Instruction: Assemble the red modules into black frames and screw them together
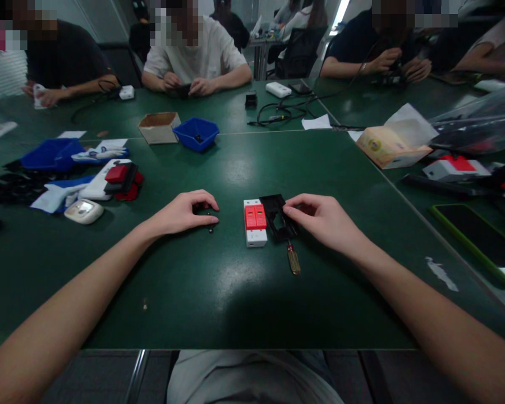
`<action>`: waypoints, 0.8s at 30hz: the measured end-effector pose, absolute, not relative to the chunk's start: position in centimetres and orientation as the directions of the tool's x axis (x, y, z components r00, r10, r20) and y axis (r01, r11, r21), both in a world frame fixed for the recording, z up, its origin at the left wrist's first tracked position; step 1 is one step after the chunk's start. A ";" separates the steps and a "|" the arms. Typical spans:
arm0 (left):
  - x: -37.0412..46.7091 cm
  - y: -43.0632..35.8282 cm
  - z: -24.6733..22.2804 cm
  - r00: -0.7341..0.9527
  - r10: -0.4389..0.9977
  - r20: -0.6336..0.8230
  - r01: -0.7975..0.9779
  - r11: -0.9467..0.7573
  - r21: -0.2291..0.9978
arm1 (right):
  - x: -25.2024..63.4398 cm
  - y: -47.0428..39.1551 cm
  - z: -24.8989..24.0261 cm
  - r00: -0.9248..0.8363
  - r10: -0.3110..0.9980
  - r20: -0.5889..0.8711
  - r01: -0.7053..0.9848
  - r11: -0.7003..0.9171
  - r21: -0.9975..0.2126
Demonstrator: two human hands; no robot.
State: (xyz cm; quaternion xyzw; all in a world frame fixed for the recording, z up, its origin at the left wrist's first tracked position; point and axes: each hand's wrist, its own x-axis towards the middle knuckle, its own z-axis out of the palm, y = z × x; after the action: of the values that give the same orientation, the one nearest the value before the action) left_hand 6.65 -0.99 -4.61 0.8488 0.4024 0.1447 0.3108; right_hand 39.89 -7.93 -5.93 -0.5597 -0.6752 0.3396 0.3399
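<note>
On the dark green table (pixel 235 292), close to the near edge, the left hand (pixel 180 214) rests palm down with its fingers curled over small black parts (pixel 211 222); two of them show just past the fingertips, and whether anything is actually pinched under the palm cannot be told. Well apart to the right, the right hand (pixel 324 220) has thumb and forefinger closed on the edge of a flat black plastic cover (pixel 278 216) lying on the table. Just beside that cover, on its left, lies a white module with two red blocks (pixel 255 222) on its face. A small screwdriver with a yellowish handle (pixel 293 259) lies just below the cover, near the right wrist.

Farther back in the middle, a blue plastic bin (pixel 196 133) holds a few small dark bits at its bottom, too small to name. Touching its left side is a small cardboard box (pixel 159 127), open on top; its contents are not visible. Left of the hands lies a heap of blue trays, white modules and red and black parts (pixel 109 179). At the right stands a tissue box (pixel 389 147) with a sheet sticking out, and a phone in a green case (pixel 475 238) lies near the table's right edge. Other people's hands work at the far side
</note>
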 end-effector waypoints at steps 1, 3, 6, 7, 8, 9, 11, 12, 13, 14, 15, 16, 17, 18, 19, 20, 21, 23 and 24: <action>6.7 -1.0 -4.6 0.632 0.775 -0.002 0.593 -0.481 0.646 | 39.9 -7.8 -6.0 -0.141 0.988 0.058 0.492 0.121 -0.862; 6.7 -1.0 -4.7 0.621 0.784 -0.001 0.594 -0.469 0.654 | 39.8 -7.7 -6.2 -0.130 0.991 0.014 0.400 0.065 -0.914; 6.9 -1.1 -5.1 0.591 0.807 0.020 0.589 -0.448 0.673 | 39.7 -7.5 -6.2 -0.115 0.990 -0.082 0.218 -0.055 -0.974; 7.0 -1.1 -5.2 0.581 0.814 0.031 0.585 -0.444 0.679 | 39.7 -7.5 -6.1 -0.118 0.985 -0.122 0.157 -0.102 -0.982; 7.1 -1.2 -5.3 0.572 0.819 0.043 0.582 -0.442 0.683 | 39.7 -7.6 -6.0 -0.128 0.979 -0.162 0.100 -0.149 -0.984; 7.2 -1.2 -5.5 0.565 0.823 0.053 0.580 -0.442 0.685 | 39.7 -7.6 -5.8 -0.140 0.970 -0.199 0.046 -0.195 -0.980; 7.2 -1.2 -5.6 0.558 0.827 0.067 0.581 -0.447 0.680 | 39.7 -7.7 -5.4 -0.167 0.950 -0.265 -0.048 -0.276 -0.960; 7.2 -1.3 -5.6 0.557 0.827 0.075 0.584 -0.454 0.673 | 39.6 -7.8 -5.1 -0.177 0.939 -0.294 -0.087 -0.312 -0.946; 7.3 -1.3 -5.6 0.557 0.826 0.088 0.586 -0.466 0.663 | 39.6 -7.9 -4.9 -0.187 0.930 -0.318 -0.118 -0.342 -0.932; 7.3 -1.4 -5.6 0.557 0.823 0.109 0.588 -0.483 0.649 | 39.5 -7.9 -4.7 -0.199 0.921 -0.336 -0.138 -0.365 -0.921; 7.3 -1.5 -5.6 0.557 0.819 0.141 0.586 -0.507 0.632 | 39.5 -8.0 -4.6 -0.211 0.914 -0.348 -0.148 -0.381 -0.913; 7.3 -1.6 -5.6 0.554 0.812 0.187 0.580 -0.537 0.613 | 39.4 -8.0 -4.5 -0.223 0.909 -0.353 -0.152 -0.390 -0.908; 7.3 -1.7 -5.6 0.548 0.801 0.242 0.572 -0.570 0.590 | 39.4 -8.0 -4.5 -0.236 0.905 -0.354 -0.152 -0.395 -0.906; 7.4 -1.8 -5.6 0.540 0.786 0.301 0.563 -0.603 0.565 | 39.4 -8.1 -4.5 -0.251 0.901 -0.353 -0.151 -0.397 -0.905; 7.5 -2.0 -5.7 0.531 0.769 0.356 0.555 -0.633 0.540 | 39.3 -8.1 -4.5 -0.267 0.898 -0.350 -0.152 -0.398 -0.905; 7.6 -2.2 -5.7 0.522 0.752 0.402 0.549 -0.657 0.517 | 39.3 -8.2 -4.6 -0.282 0.895 -0.345 -0.154 -0.397 -0.905; 7.7 -2.5 -5.8 0.516 0.736 0.438 0.544 -0.677 0.496 | 39.2 -8.2 -4.6 -0.296 0.894 -0.336 -0.155 -0.392 -0.907; 8.1 -3.2 -5.9 0.515 0.699 0.496 0.523 -0.714 0.465 | 39.0 -8.4 -4.7 -0.304 0.904 -0.301 -0.157 -0.359 -0.920; 8.4 -3.6 -5.9 0.516 0.681 0.520 0.508 -0.732 0.454 | 38.9 -8.5 -4.8 -0.292 0.916 -0.275 -0.160 -0.330 -0.930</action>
State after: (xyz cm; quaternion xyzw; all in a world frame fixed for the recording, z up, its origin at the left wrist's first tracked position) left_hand 8.40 -3.62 -5.87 0.8620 0.3447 0.3509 0.1230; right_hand 38.95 -8.49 -4.84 -0.4460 -0.4238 0.6829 0.3939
